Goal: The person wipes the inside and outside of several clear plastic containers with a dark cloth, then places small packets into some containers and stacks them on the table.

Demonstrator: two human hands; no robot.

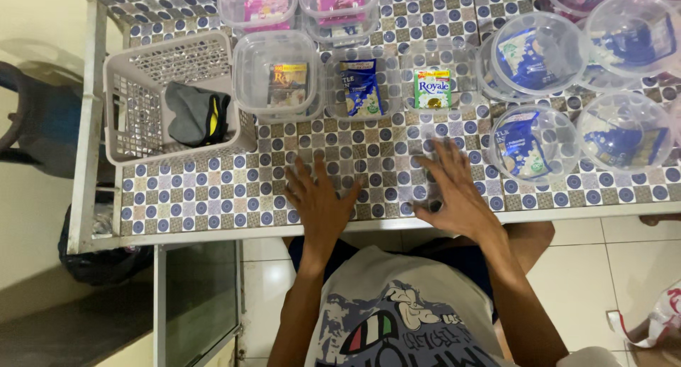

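A: Tiled table (pixel 213 189), blue-and-brown pattern, seen from above. At far left, abt 10 o'clock from the hands, sits a grey basket (pixel 128 90) w/ a dark cloth (pixel 195 115) in it.

B: And next along?

A: Row of clear square tubs at 12 o'clock. One w/ a brown packet (pixel 278 76), one w/ a blue packet (pixel 362 83), then a green-and-white packet (pixel 433 89) in the third tub. More tubs w/ pink packets (pixel 259 1) behind.

B: Hands?

A: Left hand (pixel 319 204) lies flat on the tiles, fingers spread, holding nothing. Right hand (pixel 450 193) also flat and spread, empty as far as I can see; a small dark thing shows under its heel, can't tell what. Nearest thing is the green-and-white packet, at abt 12 o'clock from the right hand, apart from the fingertips, not touching.

B: Right side?

A: Round tubs (pixel 532 143) at 2 o'clock, w/ blue packets inside, just beside the right hand.

B: Risks?

A: My guess: tubs are light and packed close, so a reach twd 12 could nudge a neighbour. Round tub near the edge could slide off if the right wrist sweeps out.
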